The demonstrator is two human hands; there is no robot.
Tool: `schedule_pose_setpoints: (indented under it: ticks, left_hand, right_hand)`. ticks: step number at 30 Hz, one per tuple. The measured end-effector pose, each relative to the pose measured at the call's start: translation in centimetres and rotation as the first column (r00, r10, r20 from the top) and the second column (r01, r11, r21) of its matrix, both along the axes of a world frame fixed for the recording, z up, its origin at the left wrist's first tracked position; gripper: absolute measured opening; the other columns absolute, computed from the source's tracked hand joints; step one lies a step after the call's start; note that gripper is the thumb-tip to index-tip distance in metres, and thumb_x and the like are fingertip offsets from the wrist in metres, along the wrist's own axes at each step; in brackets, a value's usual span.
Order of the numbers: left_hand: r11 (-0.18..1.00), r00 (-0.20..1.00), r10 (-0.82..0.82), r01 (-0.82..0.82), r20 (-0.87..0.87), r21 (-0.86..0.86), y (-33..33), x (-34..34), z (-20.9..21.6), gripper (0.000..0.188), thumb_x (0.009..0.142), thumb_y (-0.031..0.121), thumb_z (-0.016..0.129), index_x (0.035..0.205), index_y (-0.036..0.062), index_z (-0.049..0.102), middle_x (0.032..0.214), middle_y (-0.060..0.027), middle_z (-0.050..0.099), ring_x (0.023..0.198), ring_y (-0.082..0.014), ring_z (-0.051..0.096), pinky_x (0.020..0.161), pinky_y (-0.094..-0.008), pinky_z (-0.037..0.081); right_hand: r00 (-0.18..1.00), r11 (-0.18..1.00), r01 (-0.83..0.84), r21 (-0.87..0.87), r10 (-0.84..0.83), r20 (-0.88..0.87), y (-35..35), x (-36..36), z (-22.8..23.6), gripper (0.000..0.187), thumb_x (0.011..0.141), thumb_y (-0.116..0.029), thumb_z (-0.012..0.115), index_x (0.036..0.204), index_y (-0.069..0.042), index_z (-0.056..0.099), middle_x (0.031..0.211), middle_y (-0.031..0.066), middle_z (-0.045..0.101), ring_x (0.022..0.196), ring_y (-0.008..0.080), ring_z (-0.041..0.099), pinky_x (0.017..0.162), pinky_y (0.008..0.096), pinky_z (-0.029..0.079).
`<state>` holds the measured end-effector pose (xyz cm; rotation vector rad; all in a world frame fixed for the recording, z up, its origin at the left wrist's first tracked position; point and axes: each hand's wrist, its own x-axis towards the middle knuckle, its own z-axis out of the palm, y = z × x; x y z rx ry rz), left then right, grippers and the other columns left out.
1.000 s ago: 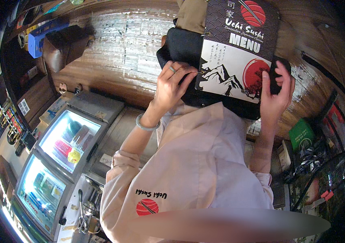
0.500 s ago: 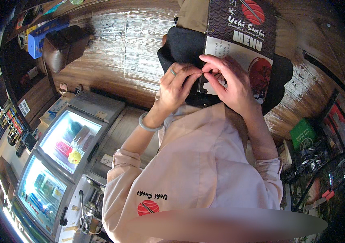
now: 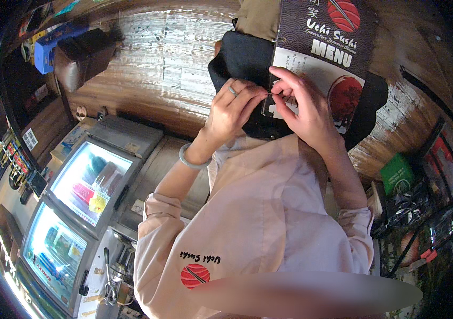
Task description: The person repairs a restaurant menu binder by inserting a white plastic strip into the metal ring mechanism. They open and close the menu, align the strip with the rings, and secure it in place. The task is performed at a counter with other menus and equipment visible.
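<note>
A dark menu (image 3: 323, 58) with a red round design and a pale lower part lies on my lap, over black cloth (image 3: 237, 61). At its left edge, my left hand (image 3: 233, 109), with a ring and a pale bracelet, pinches with thumb and fingertips. My right hand (image 3: 307, 109) reaches across the lower part of the menu, its thumb and a bent finger pinched opposite the left fingertips while the index finger stretches out above. Something tiny and thin seems to sit between the two pinches, too small to name. A small metal ring (image 3: 276, 40) shows higher on the same edge.
Two lit glass-fronted fridge doors (image 3: 92, 181) stand on the left. Beyond them are a brown padded seat (image 3: 85, 59) and a blue crate (image 3: 42, 56). A green box (image 3: 396, 174) and black plastic bags (image 3: 408, 208) are on the right.
The menu and my hands sit slightly further right in the picture. My fingertips, close together before, are a little further apart, both still pinched at the menu's edge.
</note>
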<state>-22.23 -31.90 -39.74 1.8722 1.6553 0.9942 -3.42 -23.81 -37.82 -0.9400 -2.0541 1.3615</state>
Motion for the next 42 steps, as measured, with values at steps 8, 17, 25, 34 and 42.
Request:
schedule_pose_setpoints:
  ticks: [8,17,25,34,42]
  left_hand:
    - [0.993,0.999,-0.022,0.025,0.023,-0.117,0.2,0.1,0.0,0.018,0.082,0.001,0.074,0.098,0.0034,0.065,0.094,-0.0103,0.07,0.084,-0.0297,0.067,0.075,-0.0399,0.054]
    - [0.917,0.865,0.332,-0.202,0.376,-0.344,-0.4,2.8,1.0,0.01,0.092,0.003,0.071,0.1,0.0002,0.068,0.096,-0.0105,0.072,0.088,-0.0156,0.068,0.08,-0.0292,0.054]
    - [0.917,0.684,0.392,-0.233,0.615,-0.325,2.0,5.9,4.9,0.009,0.094,0.004,0.07,0.1,-0.0023,0.068,0.094,-0.0093,0.072,0.084,-0.0129,0.067,0.079,-0.0276,0.054]
    - [0.965,0.701,0.26,-0.192,0.664,-0.176,6.7,7.2,7.7,0.008,0.094,0.002,0.069,0.099,-0.0018,0.063,0.09,-0.0083,0.071,0.077,-0.0096,0.065,0.071,-0.0261,0.054]
    - [0.962,0.83,0.041,-0.183,0.557,0.202,8.4,9.8,9.7,0.014,0.088,-0.006,0.071,0.097,-0.0016,0.061,0.084,-0.0133,0.068,0.069,-0.0212,0.064,0.064,-0.0308,0.052]
  right_hand:
    - [0.996,0.995,0.081,-0.053,-0.082,-0.029,-0.2,0.1,0.1,0.062,0.08,0.006,0.072,0.138,-0.008,0.053,0.094,0.0088,0.068,0.081,0.0232,0.068,0.076,0.0362,0.055]
    - [0.987,0.985,0.124,-0.12,-0.134,-0.083,0.8,0.5,2.1,0.061,0.082,0.004,0.074,0.138,-0.007,0.053,0.095,0.0064,0.07,0.077,0.0159,0.066,0.07,0.0293,0.053]
    - [0.946,0.965,0.142,-0.221,-0.198,-0.256,2.7,1.9,5.4,0.061,0.085,0.005,0.072,0.14,0.0,0.047,0.097,0.0058,0.071,0.08,0.0085,0.065,0.073,0.0238,0.051]
    - [0.934,0.932,0.132,-0.338,-0.231,-0.271,6.2,4.0,10.5,0.063,0.087,0.007,0.068,0.143,-0.001,0.042,0.103,0.0104,0.071,0.088,0.0111,0.066,0.079,0.0252,0.053]
    - [0.851,0.86,0.234,-0.454,-0.407,-0.331,6.2,4.9,13.2,0.06,0.085,0.006,0.072,0.138,-0.001,0.044,0.095,0.0085,0.069,0.086,0.0112,0.065,0.077,0.0238,0.05]
